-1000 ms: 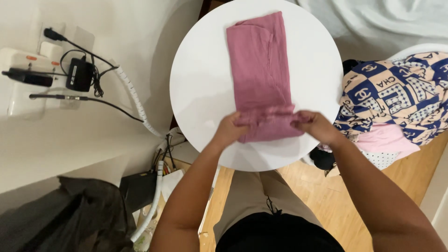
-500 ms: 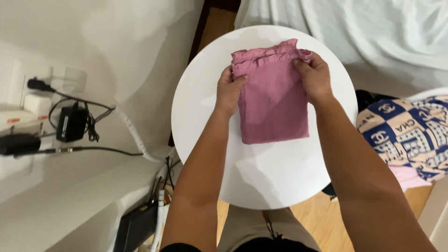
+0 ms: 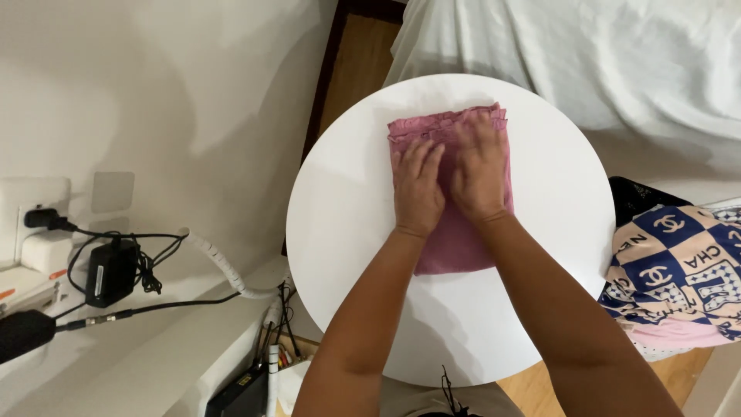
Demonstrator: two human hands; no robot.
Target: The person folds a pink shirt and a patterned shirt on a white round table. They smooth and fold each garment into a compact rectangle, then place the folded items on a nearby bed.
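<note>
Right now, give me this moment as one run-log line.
left hand: flat on folded pink cloth | right hand: flat on same cloth, beside left | cloth: on round white table

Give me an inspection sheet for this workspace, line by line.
Surface: round white table, bare around the cloth.
Job's things: folded pink cloth lying flat on the table, ruffled edge at the far side.
Clutter: nothing seen on the table.
Grippers: left hand and right hand both flat, palms down, side by side on the cloth.
Cables: black adapter and black cables on the white ledge at the left, with a white spiral-wrapped cord.
Surroundings: white sheet beyond the table, blue and cream patterned fabric at the right, wooden floor.
</note>
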